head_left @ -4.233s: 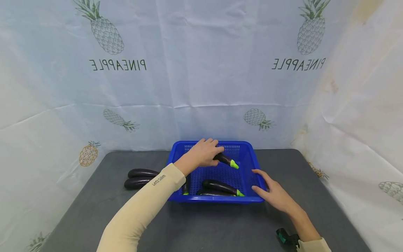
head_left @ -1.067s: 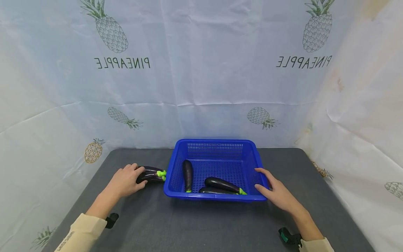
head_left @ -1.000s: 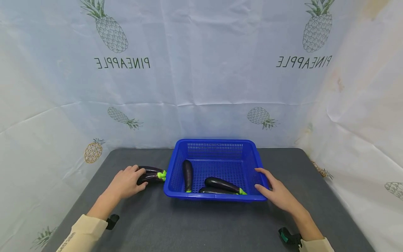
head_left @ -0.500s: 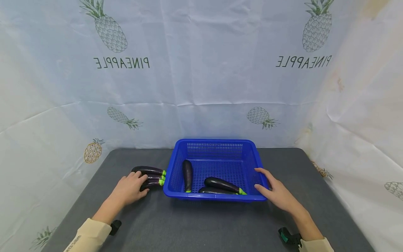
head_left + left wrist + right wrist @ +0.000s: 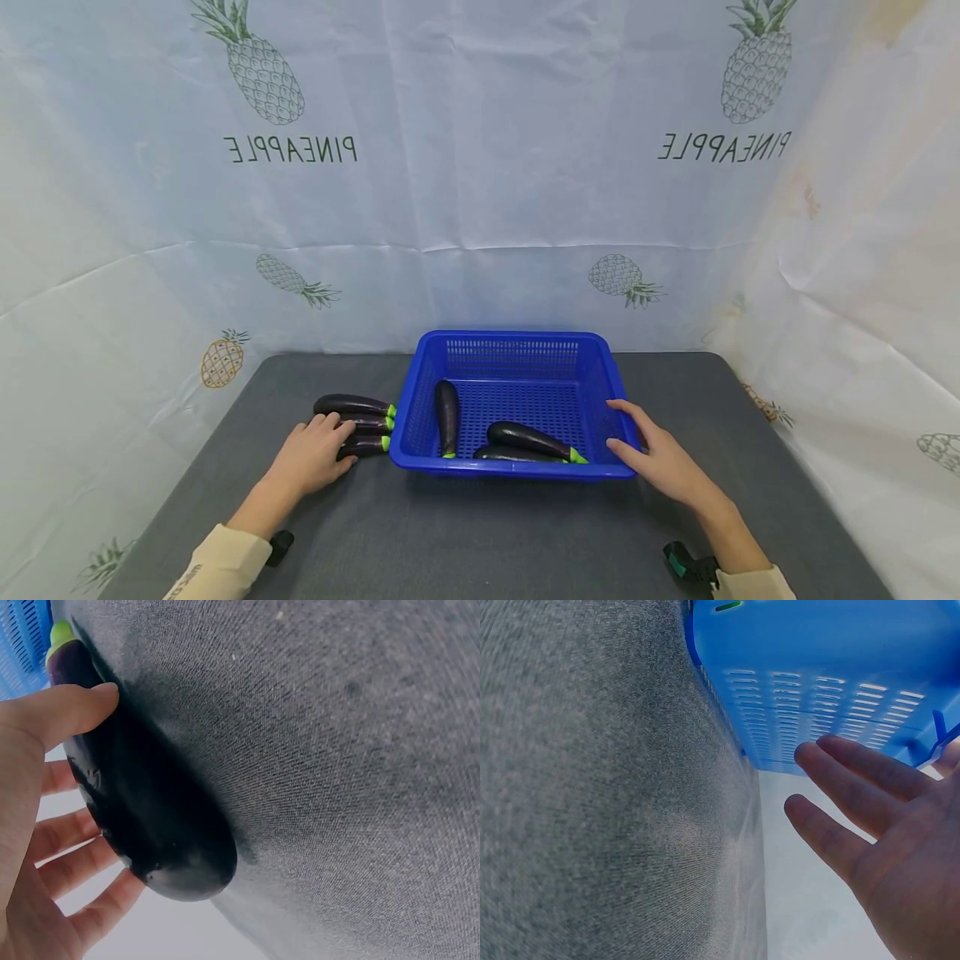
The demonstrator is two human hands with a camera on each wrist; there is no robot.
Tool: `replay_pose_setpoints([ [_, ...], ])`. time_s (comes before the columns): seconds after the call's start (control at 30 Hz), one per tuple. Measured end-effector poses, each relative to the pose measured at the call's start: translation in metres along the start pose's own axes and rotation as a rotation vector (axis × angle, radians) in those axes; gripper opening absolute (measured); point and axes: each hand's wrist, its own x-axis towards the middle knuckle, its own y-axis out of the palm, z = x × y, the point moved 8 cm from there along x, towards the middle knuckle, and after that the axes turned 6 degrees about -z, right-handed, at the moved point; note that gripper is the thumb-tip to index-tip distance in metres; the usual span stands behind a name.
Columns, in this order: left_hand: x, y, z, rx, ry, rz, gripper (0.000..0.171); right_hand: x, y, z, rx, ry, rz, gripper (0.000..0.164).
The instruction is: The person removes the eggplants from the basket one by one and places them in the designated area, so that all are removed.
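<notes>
In the head view, my left hand [image 5: 311,454] is at the left of the blue basket [image 5: 517,469], gripping the nearest of three dark purple eggplants on the table. In the left wrist view, the thumb lies across this eggplant [image 5: 150,802] near its green stem end, with fingers along its other side. Just behind lie a middle eggplant [image 5: 369,425], partly covered by the hand, and a far eggplant [image 5: 348,405]. My right hand [image 5: 660,458] holds the basket's right rim between thumb and index finger; its other fingers extend outside the slotted wall [image 5: 795,705].
Inside the basket, one eggplant [image 5: 447,417] lies along the left wall and two more, including a front eggplant [image 5: 528,439], lie by the near wall. The dark grey table [image 5: 480,542] backs onto a pineapple-print cloth [image 5: 510,167], which also hangs at both sides.
My left hand has brought an eggplant from over the basket to the table's left, then drawn it slightly nearer, apart from the other two. The right hand stays at the rim.
</notes>
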Motion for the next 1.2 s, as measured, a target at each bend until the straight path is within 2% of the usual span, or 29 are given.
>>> replay_pose_setpoints([
  [0.27,0.0,-0.005,0.002,0.002,-0.018,-0.055,0.048,-0.001,0.0,-0.001,-0.005,0.001,0.001,0.063],
  [0.73,0.005,-0.006,0.0,-0.009,-0.021,-0.016,0.047,-0.001,0.0,0.0,-0.017,-0.002,-0.002,0.063],
  [0.87,0.008,-0.013,-0.004,-0.017,-0.003,-0.027,0.041,-0.001,-0.001,0.001,-0.024,-0.009,-0.004,0.062],
  [1.2,0.017,-0.041,-0.007,-0.085,0.025,-0.125,0.023,-0.001,0.0,0.001,-0.012,-0.016,-0.001,0.063],
])
